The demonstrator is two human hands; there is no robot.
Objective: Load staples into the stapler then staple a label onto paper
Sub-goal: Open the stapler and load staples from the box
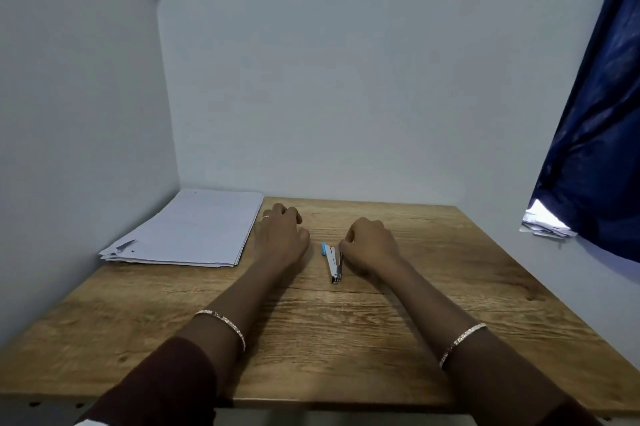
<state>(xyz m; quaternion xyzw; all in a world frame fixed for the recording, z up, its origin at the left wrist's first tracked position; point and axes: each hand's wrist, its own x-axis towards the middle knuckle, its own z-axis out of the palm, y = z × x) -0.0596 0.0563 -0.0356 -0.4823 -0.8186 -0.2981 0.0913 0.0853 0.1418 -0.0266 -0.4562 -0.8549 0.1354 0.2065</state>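
Note:
A small silver stapler (334, 263) with a light-blue end lies on the wooden table (346, 328), pointing toward me. My right hand (370, 244) rests just right of it, fingers curled, thumb and fingertips touching its far right side. My left hand (282, 235) lies palm down to the left of the stapler, apart from it, fingers bent loosely on the wood; a ring shows on one finger. A stack of white paper (194, 228) sits at the table's back left corner. No label or staples show.
White walls close the table in at the back and left. A dark blue curtain (595, 114) hangs at the right, with a small pile of papers (545, 226) on a ledge beneath it. Both wrists wear bangles.

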